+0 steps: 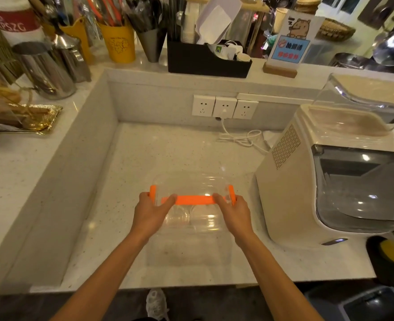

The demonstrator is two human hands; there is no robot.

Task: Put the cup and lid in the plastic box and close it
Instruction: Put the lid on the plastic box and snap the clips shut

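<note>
Fingers: both sets curl narrow over the near edge of the clear lid [191, 181], thumbs on top by the orange strip [192, 200], the rest tucked under where I cannot see them.
Left hand [151, 210]: grips the lid's left end, its outer edge touching the left orange latch [153, 193].
Right hand [234, 210]: grips the lid's right end, just beside the right orange latch [231, 195].
Plastic box [189, 242]: clear, sitting on the speckled counter [98, 216] directly below and between my wrists; its walls are hard to make out.
Lid: domed, held tilted above the box, its far side beyond my fingertips; whether the far edge touches the box I cannot tell.
Cup [176, 216]: clear, seen through the plastic just under my left thumb, inside the box.
Cup lid [204, 216]: clear, rounded, beside the cup, under my right thumb; which piece is which is not certain.
Machine [330, 170]: cream-coloured with a smoky window, close off my right hand.
Sockets [225, 107]: well beyond my fingertips on the back wall, a white cord [242, 137] trailing down from them.
</note>
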